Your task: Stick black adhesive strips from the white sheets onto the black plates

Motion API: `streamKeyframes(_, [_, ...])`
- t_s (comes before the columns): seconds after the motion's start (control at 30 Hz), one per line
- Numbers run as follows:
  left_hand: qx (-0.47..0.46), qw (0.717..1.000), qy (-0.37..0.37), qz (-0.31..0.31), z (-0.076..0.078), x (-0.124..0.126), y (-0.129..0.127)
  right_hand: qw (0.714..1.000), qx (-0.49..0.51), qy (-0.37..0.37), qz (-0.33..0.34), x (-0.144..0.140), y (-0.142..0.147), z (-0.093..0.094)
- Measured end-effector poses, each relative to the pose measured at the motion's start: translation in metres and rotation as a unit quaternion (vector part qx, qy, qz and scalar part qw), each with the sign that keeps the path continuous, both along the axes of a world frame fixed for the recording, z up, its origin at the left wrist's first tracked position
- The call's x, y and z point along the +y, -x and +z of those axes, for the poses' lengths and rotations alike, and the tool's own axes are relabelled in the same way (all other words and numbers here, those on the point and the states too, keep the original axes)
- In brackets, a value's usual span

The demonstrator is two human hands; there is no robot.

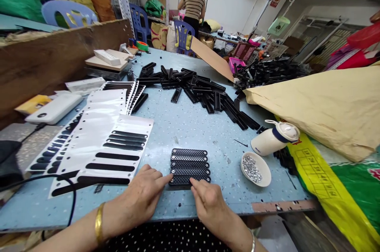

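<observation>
Item: black perforated strips (190,167), five, laid side by side in a neat row on the blue table (190,125), at 6 o'clock, close to the near edge.

Handling, as judged: thin moulded plastic, light, fairly stiff, with a textured holed face that should give fingers purchase. Each is long and narrow, so it is best taken by its two short ends or pinched along the long edges; lying flat, a strip may need a fingernail under one end.

Left hand (142,196): open, fingers extended, tips touching the left end of the nearest strip; holding nothing.

Right hand (209,202): open, index finger resting on the right part of the same strip; holding nothing.

Adjacent stock: white dish of small silver beads (255,168) at 3 o'clock of the strips; white bottle (273,137) lying on its side beyond the dish; sheets of black stickers (107,141) at 10 o'clock; loose heap of black parts (202,89) at 12 o'clock.
</observation>
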State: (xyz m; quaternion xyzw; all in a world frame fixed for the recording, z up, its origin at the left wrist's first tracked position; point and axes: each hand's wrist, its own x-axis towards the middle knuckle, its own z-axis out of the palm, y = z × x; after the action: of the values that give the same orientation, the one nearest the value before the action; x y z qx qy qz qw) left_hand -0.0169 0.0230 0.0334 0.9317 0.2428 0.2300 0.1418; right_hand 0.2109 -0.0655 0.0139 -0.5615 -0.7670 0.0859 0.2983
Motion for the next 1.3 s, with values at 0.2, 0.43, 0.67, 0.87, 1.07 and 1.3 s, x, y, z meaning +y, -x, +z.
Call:
streamKeyframes(0.2, [-0.076, 0.984, -0.047, 0.157, -0.017, -0.008, 0.036, 0.994, 0.08, -0.067, 0.016, -0.006, 0.008, -0.011])
streamKeyframes(0.43, [0.072, 0.959, -0.095, 0.257, -0.044, -0.051, 0.08, 0.976, 0.116, -0.148, 0.111, 0.002, 0.08, -0.048])
streamKeyframes(0.67, [-0.082, 0.961, -0.043, 0.26, -0.035, -0.091, 0.091, 0.987, -0.003, -0.089, 0.131, 0.033, 0.149, -0.036])
streamKeyframes(0.87, [-0.158, 0.888, -0.083, 0.424, -0.02, -0.094, 0.133, 0.99, 0.005, -0.08, 0.112, 0.065, 0.163, -0.034])
streamKeyframes(1.07, [-0.147, 0.849, 0.017, 0.508, -0.018, -0.066, 0.151, 0.984, 0.151, -0.036, 0.082, 0.082, 0.141, 0.009])
streamKeyframes(1.3, [-0.23, 0.848, 0.119, 0.462, 0.017, 0.004, 0.119, 0.985, 0.165, 0.007, 0.051, 0.108, 0.112, 0.031])
